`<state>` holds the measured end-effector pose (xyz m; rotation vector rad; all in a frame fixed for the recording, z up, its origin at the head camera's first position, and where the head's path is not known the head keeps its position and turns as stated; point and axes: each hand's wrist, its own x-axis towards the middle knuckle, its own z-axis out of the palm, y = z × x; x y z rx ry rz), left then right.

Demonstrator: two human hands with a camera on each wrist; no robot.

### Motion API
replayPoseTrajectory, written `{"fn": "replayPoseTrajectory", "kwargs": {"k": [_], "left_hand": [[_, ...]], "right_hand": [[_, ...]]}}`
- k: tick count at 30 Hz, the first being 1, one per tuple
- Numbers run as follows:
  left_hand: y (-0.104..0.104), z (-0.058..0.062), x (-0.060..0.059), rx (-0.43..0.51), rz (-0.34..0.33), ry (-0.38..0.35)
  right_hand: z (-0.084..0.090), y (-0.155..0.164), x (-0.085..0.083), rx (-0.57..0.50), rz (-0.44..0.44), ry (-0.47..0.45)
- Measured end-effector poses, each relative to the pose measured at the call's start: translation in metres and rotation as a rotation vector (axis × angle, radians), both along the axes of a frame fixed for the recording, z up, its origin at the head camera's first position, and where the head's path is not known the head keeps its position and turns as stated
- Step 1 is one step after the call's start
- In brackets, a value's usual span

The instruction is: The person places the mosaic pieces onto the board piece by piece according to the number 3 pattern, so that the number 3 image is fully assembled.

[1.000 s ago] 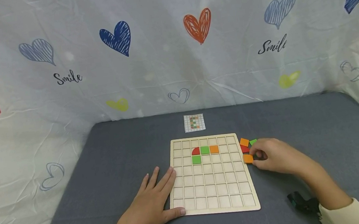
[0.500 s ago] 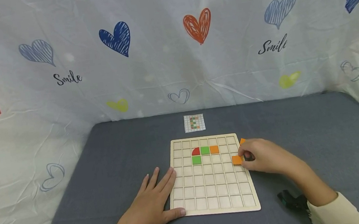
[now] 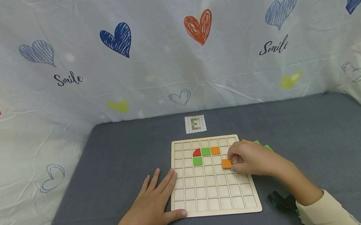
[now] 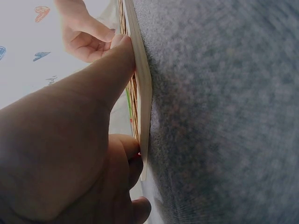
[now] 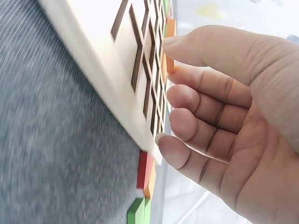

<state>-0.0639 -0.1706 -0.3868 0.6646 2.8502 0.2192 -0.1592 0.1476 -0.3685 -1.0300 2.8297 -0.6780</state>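
Note:
A wooden grid board (image 3: pixel 208 192) lies on the grey table. My left hand (image 3: pixel 153 203) rests along its left edge, fingers spread and straight, the thumb on the near-left corner. Over the right part of the board, my right hand (image 3: pixel 253 158) pinches an orange square tile (image 3: pixel 226 163) between thumb and index finger; the right wrist view shows this orange tile (image 5: pixel 171 46) just above the grid. Set in the upper cells are a red quarter-round tile (image 3: pixel 197 152), a green tile (image 3: pixel 206 151), another orange tile (image 3: pixel 215 150) and a second green tile (image 3: pixel 197 161).
Behind the board lies a small printed card (image 3: pixel 195 124) with a coloured grid pattern. Loose tiles lie right of the board, partly hidden by my right hand, among them a red tile (image 5: pixel 144 170) and a green tile (image 5: pixel 136 211). A black device (image 3: pixel 280 201) hangs at my right wrist.
My right hand has picked up the orange tile from beside the board and carried it left over the grid. The left hand has stayed in place.

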Motion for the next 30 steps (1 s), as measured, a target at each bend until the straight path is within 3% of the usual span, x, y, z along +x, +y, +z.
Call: {"fn": "replayPoseTrajectory", "kwargs": {"k": [8,30], "left_hand": [[-0.001,0.0,0.001,-0.001,0.003,-0.013],[0.0,-0.001,-0.001,-0.003,0.009,-0.022]], "right_hand": [[0.001,-0.016,-0.001,-0.01,0.044,-0.044],[0.003,-0.055,-0.004,0.074,0.107,0.006]]}}
